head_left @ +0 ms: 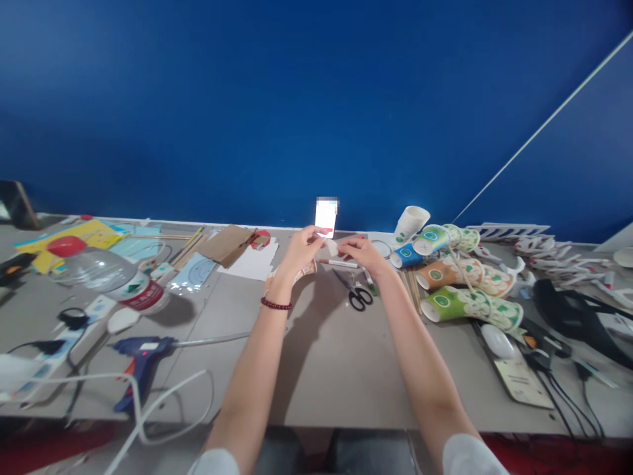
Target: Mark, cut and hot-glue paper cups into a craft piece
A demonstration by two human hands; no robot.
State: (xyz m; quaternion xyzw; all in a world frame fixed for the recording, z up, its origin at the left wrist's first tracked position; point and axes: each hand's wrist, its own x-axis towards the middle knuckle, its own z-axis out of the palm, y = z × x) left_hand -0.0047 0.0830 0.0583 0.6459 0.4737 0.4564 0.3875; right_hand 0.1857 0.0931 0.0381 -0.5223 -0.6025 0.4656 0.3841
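My left hand [300, 249] and my right hand [363, 253] meet near the back of the table. Between their fingertips is a small whitish piece [331, 248] that looks like paper; both hands appear to pinch its edges. Just behind my left fingertips stands a phone [325, 216] with a bright screen. A patterned paper cup [307, 268] lies under my left wrist, mostly hidden by it. A white and brown pen [339, 263] and black-handled scissors [360, 297] lie on the table below my hands.
Left are a blue glue gun [143, 356], a tilted plastic bottle [116, 277], a power strip [74, 349] and brown cardboard [228, 244]. Right are joined paper cups [465, 307], a white cup [411, 223], a mouse [497, 341] and cables. A blue wall [306, 112] rises behind.
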